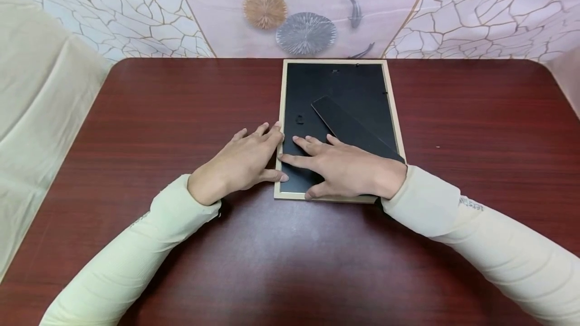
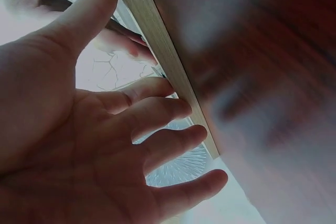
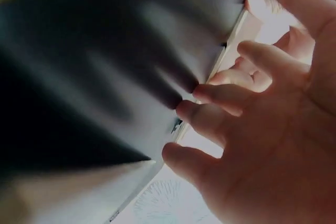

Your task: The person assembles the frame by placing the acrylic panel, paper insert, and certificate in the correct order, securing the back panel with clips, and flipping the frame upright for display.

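Observation:
A picture frame [image 1: 299, 84] with a pale wooden rim lies face down, its black backing board upward. A black easel leg [image 1: 346, 122] slants across the board, its lower part partly behind the right hand. My left hand [image 1: 242, 162] rests along the frame's left rim, thumb over the lower left corner area and fingers spread at the edge. The right hand [image 1: 351, 167] lies over the lower part of the board, fingers extended toward the left rim. In the left wrist view, fingertips meet the wooden rim [image 2: 163, 51]. Fingertips touch the dark board [image 3: 142, 77] in the right wrist view.
The frame lies on a dark red wooden table [image 1: 181, 99], near its far edge. Behind hangs a patterned cloth [image 1: 217, 9] with round and fish motifs. A pale cloth [image 1: 36, 104] hangs at the table's left side.

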Tool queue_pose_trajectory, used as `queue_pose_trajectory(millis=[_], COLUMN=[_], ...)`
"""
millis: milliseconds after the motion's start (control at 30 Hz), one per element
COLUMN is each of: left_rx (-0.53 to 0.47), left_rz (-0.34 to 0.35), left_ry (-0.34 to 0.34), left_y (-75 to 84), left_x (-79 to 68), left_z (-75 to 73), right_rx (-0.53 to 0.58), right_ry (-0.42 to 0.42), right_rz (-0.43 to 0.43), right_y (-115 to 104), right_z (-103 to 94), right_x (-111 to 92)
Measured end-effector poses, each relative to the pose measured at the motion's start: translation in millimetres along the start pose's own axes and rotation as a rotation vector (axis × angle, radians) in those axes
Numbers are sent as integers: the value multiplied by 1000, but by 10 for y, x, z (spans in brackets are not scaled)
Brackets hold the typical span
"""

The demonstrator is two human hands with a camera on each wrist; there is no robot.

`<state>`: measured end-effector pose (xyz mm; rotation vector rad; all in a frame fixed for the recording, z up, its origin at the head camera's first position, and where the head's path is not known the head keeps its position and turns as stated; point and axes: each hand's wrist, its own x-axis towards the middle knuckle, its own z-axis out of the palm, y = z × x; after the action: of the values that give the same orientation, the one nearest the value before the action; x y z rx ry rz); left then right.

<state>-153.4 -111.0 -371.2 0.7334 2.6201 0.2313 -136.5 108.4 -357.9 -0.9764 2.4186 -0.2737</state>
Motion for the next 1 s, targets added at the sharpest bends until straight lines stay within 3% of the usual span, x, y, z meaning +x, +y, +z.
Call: queue_pose_trajectory(millis=[533,1000], left_rx=[9,31], left_rz=[11,1], left_ry=[3,0], left_y=[-7,5], left_x=[-5,2], left_z=[23,18], right_rx=[81,69], right_ry=[0,-21], right_rz=[152,194], right_y=[-86,-103], right_z=[-17,-70], right_x=[98,181])
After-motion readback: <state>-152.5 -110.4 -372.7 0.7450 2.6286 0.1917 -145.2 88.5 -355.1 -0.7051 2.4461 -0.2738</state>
